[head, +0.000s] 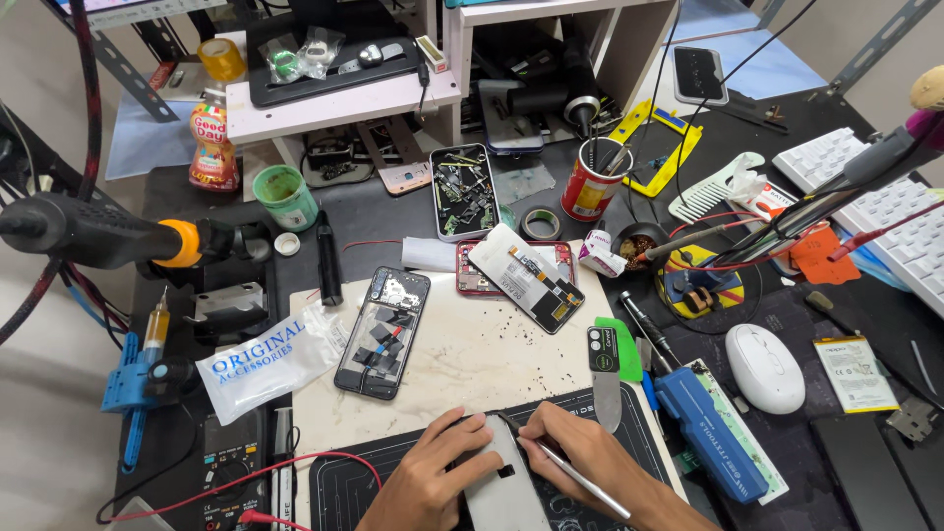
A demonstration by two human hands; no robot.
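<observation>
At the near edge of the black mat (pixel 393 472), the left hand (pixel 433 482) lies curled over a grey phone back panel (pixel 506 492), pinning it, while the right hand (pixel 590 462) pinches a thin metal tool (pixel 580 482), tip at the panel's top edge.

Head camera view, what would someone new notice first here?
At the bottom centre, the left hand steadies a grey phone back cover while the right hand works on it with a thin metal tool. Above them on the stained white mat lie two opened phones, amid crowded repair clutter.
</observation>
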